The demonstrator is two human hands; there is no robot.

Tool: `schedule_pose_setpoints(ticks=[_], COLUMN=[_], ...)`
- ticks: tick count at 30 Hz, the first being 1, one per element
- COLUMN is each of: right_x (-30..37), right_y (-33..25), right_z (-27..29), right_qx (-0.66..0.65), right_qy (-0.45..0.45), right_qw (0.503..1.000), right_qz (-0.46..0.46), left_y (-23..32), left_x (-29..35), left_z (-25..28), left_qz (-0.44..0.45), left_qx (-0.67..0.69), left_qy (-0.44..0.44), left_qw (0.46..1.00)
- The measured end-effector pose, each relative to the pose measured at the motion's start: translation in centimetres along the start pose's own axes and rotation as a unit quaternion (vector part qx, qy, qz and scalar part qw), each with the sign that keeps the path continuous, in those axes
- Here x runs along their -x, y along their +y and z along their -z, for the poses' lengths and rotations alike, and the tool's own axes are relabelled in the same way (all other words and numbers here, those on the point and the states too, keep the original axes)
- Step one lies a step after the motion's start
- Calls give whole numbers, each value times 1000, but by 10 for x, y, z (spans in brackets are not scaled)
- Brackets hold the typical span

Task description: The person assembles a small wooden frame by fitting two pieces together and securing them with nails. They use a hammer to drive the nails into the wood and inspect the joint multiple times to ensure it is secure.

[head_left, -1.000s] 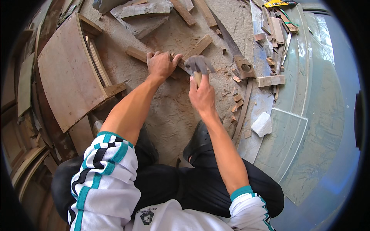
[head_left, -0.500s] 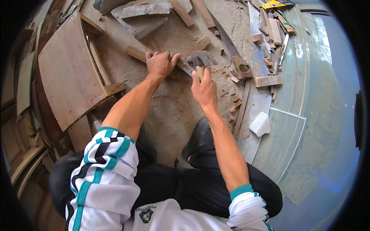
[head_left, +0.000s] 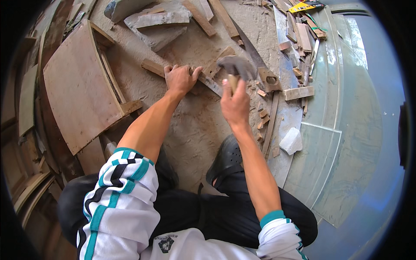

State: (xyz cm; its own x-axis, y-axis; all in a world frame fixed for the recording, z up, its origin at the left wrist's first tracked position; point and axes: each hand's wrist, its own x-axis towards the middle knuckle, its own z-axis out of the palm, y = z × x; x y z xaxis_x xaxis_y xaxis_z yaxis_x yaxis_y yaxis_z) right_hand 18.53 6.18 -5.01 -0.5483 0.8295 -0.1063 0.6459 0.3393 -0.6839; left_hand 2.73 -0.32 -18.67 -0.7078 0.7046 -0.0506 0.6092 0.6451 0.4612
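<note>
My left hand presses flat on a short wooden strip that lies on the sawdust-covered floor. My right hand grips the wooden handle of a hammer, whose grey metal head hangs just above the strip's right end. A narrow metal blade or bar lies under the hands, running toward the right. My black shoe rests on the floor below the right hand.
A large wooden panel lies at the left. Stone slabs and wood strips lie at the top. Small wood offcuts and a holed block scatter at the right, beside glass sheets and a white lump.
My right hand has lifted the hammer a little, so its head now sits higher above the strip. The left hand stays pressed on the wood.
</note>
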Motion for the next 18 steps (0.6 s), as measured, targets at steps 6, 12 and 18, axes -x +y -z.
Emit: schedule_pose_setpoints(ticks=[6,12,18], right_x=[16,1,20], right_y=[24,13,-3], right_z=[-29,-5,-14], right_qx=[-26,28,-40], right_qy=[230,-71,129], right_qw=[957,994,987], right_qz=[178,-83,82], left_y=[4,0,-3], left_x=[1,1,2], left_z=[-1,-1,-4], left_qz=[-16,-20,-26], left_qx=[3,-3,35], left_qy=[11,32,48], left_qw=[1000,999,998])
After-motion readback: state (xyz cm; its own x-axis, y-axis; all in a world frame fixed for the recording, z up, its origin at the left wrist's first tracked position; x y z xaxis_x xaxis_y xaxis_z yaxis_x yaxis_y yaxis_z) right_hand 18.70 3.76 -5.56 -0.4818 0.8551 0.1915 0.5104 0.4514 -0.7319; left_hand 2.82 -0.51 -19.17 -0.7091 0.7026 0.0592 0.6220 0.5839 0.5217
